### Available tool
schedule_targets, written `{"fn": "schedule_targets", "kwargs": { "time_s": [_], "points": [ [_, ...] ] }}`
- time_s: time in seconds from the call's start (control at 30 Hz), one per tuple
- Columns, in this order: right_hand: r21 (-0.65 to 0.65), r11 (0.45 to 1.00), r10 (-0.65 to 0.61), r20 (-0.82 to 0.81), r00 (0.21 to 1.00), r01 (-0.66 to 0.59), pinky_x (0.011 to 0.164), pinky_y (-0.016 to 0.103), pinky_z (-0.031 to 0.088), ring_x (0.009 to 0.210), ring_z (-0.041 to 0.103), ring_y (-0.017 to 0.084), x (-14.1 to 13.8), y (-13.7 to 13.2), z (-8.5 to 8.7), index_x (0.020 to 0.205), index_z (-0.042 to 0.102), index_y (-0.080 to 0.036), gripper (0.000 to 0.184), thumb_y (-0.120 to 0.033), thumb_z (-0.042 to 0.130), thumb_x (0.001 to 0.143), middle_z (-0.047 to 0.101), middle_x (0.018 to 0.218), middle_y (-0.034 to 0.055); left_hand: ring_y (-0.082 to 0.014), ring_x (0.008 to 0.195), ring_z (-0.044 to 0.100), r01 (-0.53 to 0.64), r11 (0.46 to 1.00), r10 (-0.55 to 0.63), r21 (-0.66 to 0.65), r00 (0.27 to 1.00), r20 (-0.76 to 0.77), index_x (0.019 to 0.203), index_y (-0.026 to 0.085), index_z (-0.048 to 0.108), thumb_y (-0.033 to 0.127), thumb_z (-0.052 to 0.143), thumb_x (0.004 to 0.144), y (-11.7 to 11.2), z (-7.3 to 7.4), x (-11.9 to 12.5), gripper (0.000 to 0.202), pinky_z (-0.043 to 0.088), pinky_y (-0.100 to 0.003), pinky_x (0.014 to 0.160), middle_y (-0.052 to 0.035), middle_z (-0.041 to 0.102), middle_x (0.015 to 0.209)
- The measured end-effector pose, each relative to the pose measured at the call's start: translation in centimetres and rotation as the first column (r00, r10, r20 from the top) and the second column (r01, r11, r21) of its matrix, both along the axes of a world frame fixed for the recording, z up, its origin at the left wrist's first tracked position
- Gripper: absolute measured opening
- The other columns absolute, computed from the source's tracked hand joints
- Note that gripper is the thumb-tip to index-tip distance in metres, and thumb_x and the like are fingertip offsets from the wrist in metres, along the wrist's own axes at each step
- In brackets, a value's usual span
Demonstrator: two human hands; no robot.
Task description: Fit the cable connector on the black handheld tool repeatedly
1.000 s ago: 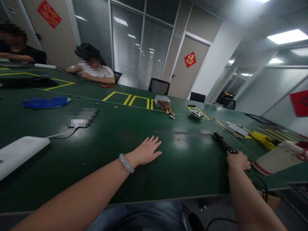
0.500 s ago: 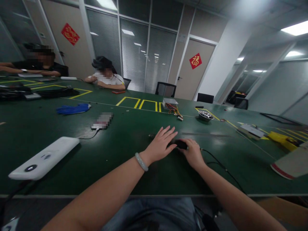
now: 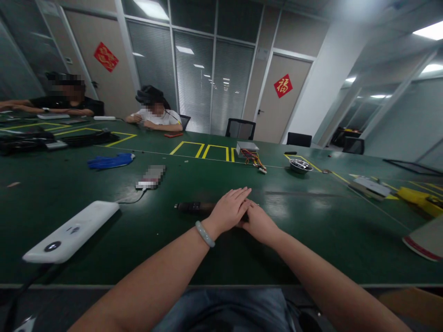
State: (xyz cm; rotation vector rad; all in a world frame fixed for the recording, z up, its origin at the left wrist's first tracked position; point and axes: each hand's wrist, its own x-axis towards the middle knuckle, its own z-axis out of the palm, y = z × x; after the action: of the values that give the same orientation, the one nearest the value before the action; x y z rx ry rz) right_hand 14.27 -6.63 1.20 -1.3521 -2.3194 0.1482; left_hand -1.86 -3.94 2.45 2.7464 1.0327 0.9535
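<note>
A dark electric screwdriver (image 3: 199, 208) lies lengthwise on the green table (image 3: 145, 258), its narrow metal tip pointing left. My left hand (image 3: 229, 210), with a pale bangle at the wrist, lies across the tool's body, fingers stretched out nearly flat. My right hand (image 3: 260, 223) meets it from the right, its fingers bent around the tool's rear end. The two hands touch, and the left one hides part of the right fingers and the tool's middle. A bit of dark handle shows between them.
A white power bank (image 3: 74, 230) is wired to a phone (image 3: 151, 177) on my left. Beyond lie a blue glove (image 3: 110, 161), a metal box with coloured wires (image 3: 247, 147) and a steel bowl (image 3: 300, 166). Two people sit across the table.
My right hand has moved left with the screwdriver's rear end, up against my left hand. The screwdriver's front now sticks out farther left. The black cable on the right is out of sight.
</note>
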Motion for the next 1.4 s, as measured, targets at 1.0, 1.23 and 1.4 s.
{"fn": "schedule_targets", "kwargs": {
  "time_s": [1.0, 1.23, 1.4],
  "points": [
    [-0.581, 0.81, -0.18, -0.369, 0.912, -0.076, 0.052, 0.02, 0.039, 0.054, 0.05, 0.007, 8.4, 1.5, -0.4, 0.09, 0.069, -0.016, 0.029, -0.042, 0.064, 0.078, 0.07, 0.079, 0.0014, -0.0187, 0.087, 0.058, -0.069, 0.997, 0.072, 0.018, 0.959, -0.274, 0.096, 0.021, 0.055, 0.026, 0.055, 0.088, -0.4, -1.2, 2.7, 0.009, 0.043, -0.029, 0.075, -0.0037, 0.06, 0.095],
    [-0.434, 0.888, -0.287, -0.262, 0.921, 0.153, 0.056, 0.02, 0.041, 0.063, 0.061, 0.012, 7.7, 1.3, -1.0, 0.08, 0.07, -0.018, 0.014, -0.029, 0.069, 0.071, 0.069, 0.072, 0.0002, -0.0183, 0.085, 0.059, -0.077, 0.997, 0.076, 0.009, 0.967, -0.244, 0.095, 0.021, 0.056, 0.028, 0.055, 0.088, -0.5, -1.4, 2.8, 0.01, 0.044, -0.03, 0.074, -0.003, 0.062, 0.095],
    [-0.324, 0.931, -0.239, -0.194, 0.951, 0.168, 0.056, 0.02, 0.04, 0.064, 0.061, 0.011, 7.2, 1.0, -1.0, 0.079, 0.071, -0.021, 0.011, -0.029, 0.067, 0.072, 0.068, 0.07, -0.0022, -0.0184, 0.087, 0.059, -0.065, 0.998, 0.065, 0.005, 0.973, -0.221, 0.094, 0.021, 0.057, 0.028, 0.056, 0.087, -0.4, -1.4, 2.7, 0.01, 0.044, -0.029, 0.076, -0.0029, 0.062, 0.094]
  ]
}}
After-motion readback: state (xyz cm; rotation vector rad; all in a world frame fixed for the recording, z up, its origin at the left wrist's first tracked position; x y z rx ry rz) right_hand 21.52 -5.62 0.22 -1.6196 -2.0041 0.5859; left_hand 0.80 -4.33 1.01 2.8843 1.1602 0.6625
